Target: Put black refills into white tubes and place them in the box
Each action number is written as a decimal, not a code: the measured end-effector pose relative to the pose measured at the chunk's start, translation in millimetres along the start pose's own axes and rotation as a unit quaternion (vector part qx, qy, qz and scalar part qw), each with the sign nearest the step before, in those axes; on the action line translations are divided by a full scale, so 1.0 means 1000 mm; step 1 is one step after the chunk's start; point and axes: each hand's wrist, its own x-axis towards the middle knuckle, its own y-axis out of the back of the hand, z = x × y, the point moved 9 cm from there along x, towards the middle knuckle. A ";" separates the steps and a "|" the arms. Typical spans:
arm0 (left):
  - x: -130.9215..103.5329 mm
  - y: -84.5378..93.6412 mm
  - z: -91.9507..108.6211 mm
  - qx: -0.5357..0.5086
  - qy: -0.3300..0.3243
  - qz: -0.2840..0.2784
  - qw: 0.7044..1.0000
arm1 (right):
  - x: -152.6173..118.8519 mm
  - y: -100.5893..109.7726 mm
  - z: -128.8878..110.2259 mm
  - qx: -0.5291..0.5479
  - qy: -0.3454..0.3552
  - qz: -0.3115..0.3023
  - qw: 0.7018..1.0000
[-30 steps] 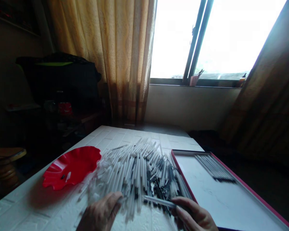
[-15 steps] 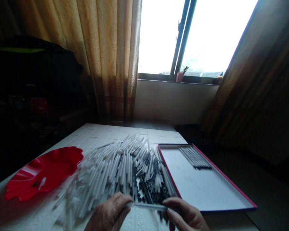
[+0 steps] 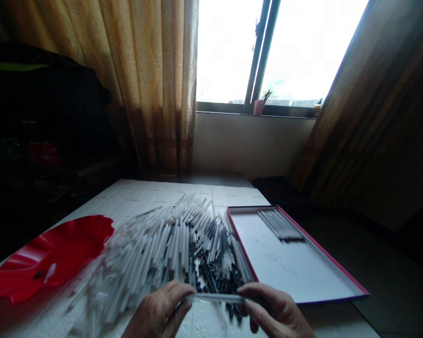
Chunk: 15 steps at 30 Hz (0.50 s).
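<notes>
A slim, translucent grey-white pen [image 3: 218,297] lies level between my two hands, low in the view. My left hand [image 3: 162,307] pinches its left end between thumb and fingers. At the other end, the fingertips of my right hand [image 3: 273,310] are closed on it. Just beyond my hands spreads a big heap of clear pen tubes [image 3: 169,244], with black pen parts [image 3: 209,272] mixed in at its near right. A shallow white box [image 3: 285,270] with a pink-red rim stands to the right, a row of black-ended pens [image 3: 282,225] in its far corner.
A wavy-edged red dish [image 3: 63,249], holding a small dark piece and a pale piece, sits on the table's left. The white tabletop [image 3: 137,192] has a brick pattern. Behind are curtains [image 3: 155,84], a window and a pink cup [image 3: 258,107] on the sill.
The camera view has turned slightly to the right, so the dish, heap and box sit further left. Both hands keep their hold on the pen.
</notes>
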 end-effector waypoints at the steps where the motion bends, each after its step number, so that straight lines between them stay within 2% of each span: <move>1: 0.001 0.001 0.001 0.001 -0.007 0.005 1.000 | 0.000 0.000 0.001 0.001 0.001 -0.003 1.000; 6: 0.004 0.006 0.007 0.014 -0.033 0.027 0.999 | 0.005 0.001 0.015 -0.009 -0.008 -0.031 0.999; 8: 0.006 0.007 0.008 0.016 -0.035 0.019 0.999 | 0.007 -0.001 0.019 -0.030 -0.019 -0.065 0.997; 10: 0.007 0.003 0.007 0.019 -0.035 -0.005 0.999 | 0.008 -0.007 0.016 -0.070 -0.035 -0.123 0.989; 12: 0.007 -0.005 0.004 0.016 -0.038 -0.026 0.999 | 0.006 -0.018 0.007 -0.146 -0.041 -0.205 0.967; 14: 0.007 -0.015 0.001 0.004 -0.060 -0.023 0.998 | 0.003 -0.030 -0.005 -0.259 -0.004 -0.282 0.924; 15: 0.007 -0.020 0.000 -0.005 -0.076 -0.014 0.997 | 0.003 -0.033 -0.011 -0.314 0.029 -0.296 0.902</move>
